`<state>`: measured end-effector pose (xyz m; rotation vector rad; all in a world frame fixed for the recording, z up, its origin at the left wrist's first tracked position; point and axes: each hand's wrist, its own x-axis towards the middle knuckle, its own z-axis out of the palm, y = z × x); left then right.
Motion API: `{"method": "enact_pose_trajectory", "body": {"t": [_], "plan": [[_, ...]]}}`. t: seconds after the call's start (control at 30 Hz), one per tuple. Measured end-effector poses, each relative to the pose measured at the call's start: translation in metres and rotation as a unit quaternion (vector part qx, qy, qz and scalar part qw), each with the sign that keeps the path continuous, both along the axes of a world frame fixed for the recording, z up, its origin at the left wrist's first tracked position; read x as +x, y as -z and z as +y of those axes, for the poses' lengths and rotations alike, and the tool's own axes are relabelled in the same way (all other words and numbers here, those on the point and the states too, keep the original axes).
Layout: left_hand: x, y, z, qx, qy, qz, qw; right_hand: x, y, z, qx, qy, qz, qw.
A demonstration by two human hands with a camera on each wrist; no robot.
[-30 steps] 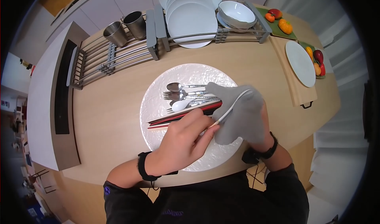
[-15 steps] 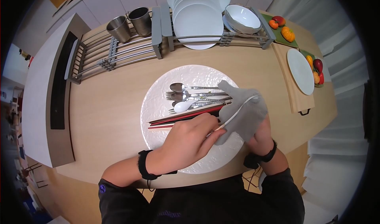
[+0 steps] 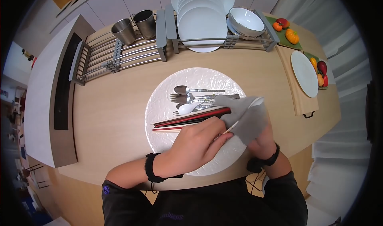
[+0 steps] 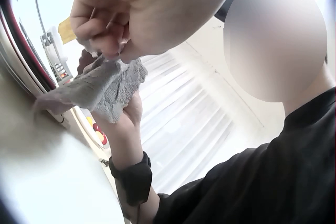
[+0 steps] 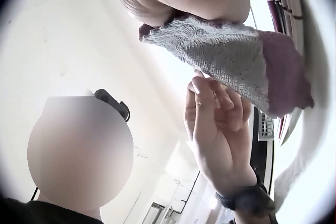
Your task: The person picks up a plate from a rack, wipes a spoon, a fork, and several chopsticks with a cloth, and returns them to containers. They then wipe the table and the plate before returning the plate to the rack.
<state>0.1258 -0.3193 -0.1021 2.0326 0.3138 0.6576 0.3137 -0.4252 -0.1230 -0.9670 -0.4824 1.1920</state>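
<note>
My left hand (image 3: 197, 142) pinches the ends of thin pale chopsticks (image 3: 230, 130) over the front of a large white textured plate (image 3: 161, 100). A grey cloth (image 3: 247, 124) is wrapped round their other part and hides it. From the right, my right hand (image 3: 262, 141) grips the cloth, its fingers mostly covered. In the right wrist view the cloth (image 5: 226, 50) hangs below the palm. Red, black and cream chopsticks (image 3: 171, 124) lie on the plate beside the left hand. Behind them are metal spoons (image 3: 181, 90), forks and a white spoon (image 3: 186, 109).
A metal rack (image 3: 115, 62) at the back holds two steel cups (image 3: 123, 32), upright white plates (image 3: 202, 26) and white bowls (image 3: 247, 21). At right, a white plate (image 3: 304, 74) lies on a wooden board (image 3: 293, 86), near vegetables on green mats (image 3: 297, 45). A grey-white box (image 3: 44, 94) stands left.
The cloth has folded closer round the chopsticks, and the right hand has shifted and turned with it. The left hand keeps its pinch. The head view has shifted slightly.
</note>
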Motion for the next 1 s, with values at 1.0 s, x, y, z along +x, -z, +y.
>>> {"method": "enact_pose_trajectory", "body": {"t": [1.0], "plan": [[-0.026, -0.047, 0.03, 0.208, 0.013, 0.021, 0.978, 0.045, 0.016, -0.034, 0.086, -0.019, -0.478, 0.874]]}}
